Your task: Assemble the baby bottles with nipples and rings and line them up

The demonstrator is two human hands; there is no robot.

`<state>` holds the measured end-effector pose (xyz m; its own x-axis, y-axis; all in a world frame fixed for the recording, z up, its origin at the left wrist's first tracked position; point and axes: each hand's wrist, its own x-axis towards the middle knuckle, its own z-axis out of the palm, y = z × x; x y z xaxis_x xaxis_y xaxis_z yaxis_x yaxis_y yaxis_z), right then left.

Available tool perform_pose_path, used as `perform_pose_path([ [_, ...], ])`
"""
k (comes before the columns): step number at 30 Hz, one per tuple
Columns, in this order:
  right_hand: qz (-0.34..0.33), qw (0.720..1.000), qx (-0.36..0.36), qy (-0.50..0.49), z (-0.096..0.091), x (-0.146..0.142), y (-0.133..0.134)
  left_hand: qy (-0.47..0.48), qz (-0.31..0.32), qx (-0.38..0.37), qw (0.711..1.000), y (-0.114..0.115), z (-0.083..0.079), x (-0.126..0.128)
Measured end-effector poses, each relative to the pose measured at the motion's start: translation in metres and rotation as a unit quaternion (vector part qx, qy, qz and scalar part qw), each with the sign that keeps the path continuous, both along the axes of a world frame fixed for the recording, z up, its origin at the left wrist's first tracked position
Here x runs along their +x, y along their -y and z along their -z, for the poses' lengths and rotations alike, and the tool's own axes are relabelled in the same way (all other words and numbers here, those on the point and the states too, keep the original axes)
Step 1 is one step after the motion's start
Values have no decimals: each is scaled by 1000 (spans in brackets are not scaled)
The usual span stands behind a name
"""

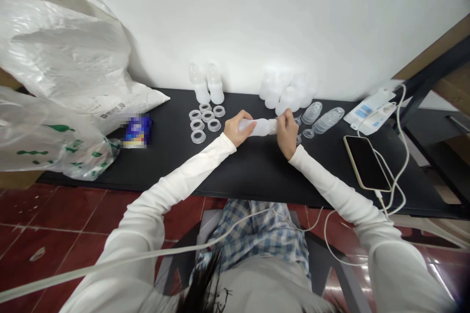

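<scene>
The left hand (237, 128) and right hand (287, 133) are gripping a translucent plastic bottle (260, 127) together, holding it sideways above the black table (257, 171). Clear plastic rings (207, 120) are lying near its back edge, just beside the left hand.

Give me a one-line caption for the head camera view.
Left hand and right hand grip a translucent plastic bottle at a black table, beside clear plastic rings.

Pretty plain room: a white wall (235, 19) right behind the black bench (257, 171), glossy dark red floor tiles (55, 210) with a few scuffs, and a black metal frame (433, 68) off to the right.
</scene>
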<state>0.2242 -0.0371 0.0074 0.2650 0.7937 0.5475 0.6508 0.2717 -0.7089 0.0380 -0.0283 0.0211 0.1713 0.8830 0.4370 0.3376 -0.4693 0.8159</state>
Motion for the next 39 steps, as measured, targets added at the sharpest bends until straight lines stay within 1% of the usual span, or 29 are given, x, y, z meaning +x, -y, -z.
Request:
perform_pose_path([
  [3, -35, 996, -78, -17, -1, 9, -8, -127, 27, 90, 987, -3, 2, -2],
  [5, -52, 995, -90, -12, 0, 15, -12, -196, 41, 130, 971, -8, 4, -2],
  [7, -51, 997, -64, 10, -1, 21, -12, -253, 37, 165, 953, -15, 5, -3],
  [9, -75, 995, -13, 71, -2, 26, -9, -298, 27, 187, 936, -21, 6, -4],
  [11, -130, 975, 29, 180, -5, 30, -6, -329, 28, 196, 923, -24, 8, -4],
  [12, -148, 959, 39, 239, -5, 32, -5, -339, 31, 199, 919, -25, 10, -4],
  [13, -149, 945, 43, 289, -6, 33, -4, -346, 33, 202, 916, -25, 11, -4],
  [14, -134, 936, 42, 323, -6, 33, -3, -350, 32, 206, 913, -25, 13, -3],
  [16, -80, 936, 35, 342, -6, 29, -2, -360, 29, 214, 908, -26, 16, -2],
  [18, -32, 946, 27, 322, -6, 21, 1, -367, 25, 221, 903, -29, 18, 0],
  [21, 7, 963, 16, 270, -8, 6, 6, -370, 27, 231, 900, -35, 20, 1],
  [25, 2, 980, 15, 196, -13, -4, 8, -371, 32, 238, 897, -41, 21, 1],
  [29, 8, 992, -2, 128, -18, 0, 2, -379, 11, 234, 895, -40, 23, 7],
  [31, -1, 992, -18, 122, -18, 5, -2, -377, -4, 230, 897, -40, 24, 10],
  [33, -23, 990, -36, 137, -17, 11, -4, -364, -18, 219, 905, -42, 25, 11],
  [35, -39, 985, -46, 162, -16, 18, -4, -333, -52, 191, 922, -48, 25, 12],
  [37, -33, 977, -43, 207, -15, 25, -3, -283, -112, 137, 943, -57, 23, 12],
  [39, -18, 959, -32, 282, -15, 30, -2, -217, -168, 71, 959, -67, 21, 12],
])
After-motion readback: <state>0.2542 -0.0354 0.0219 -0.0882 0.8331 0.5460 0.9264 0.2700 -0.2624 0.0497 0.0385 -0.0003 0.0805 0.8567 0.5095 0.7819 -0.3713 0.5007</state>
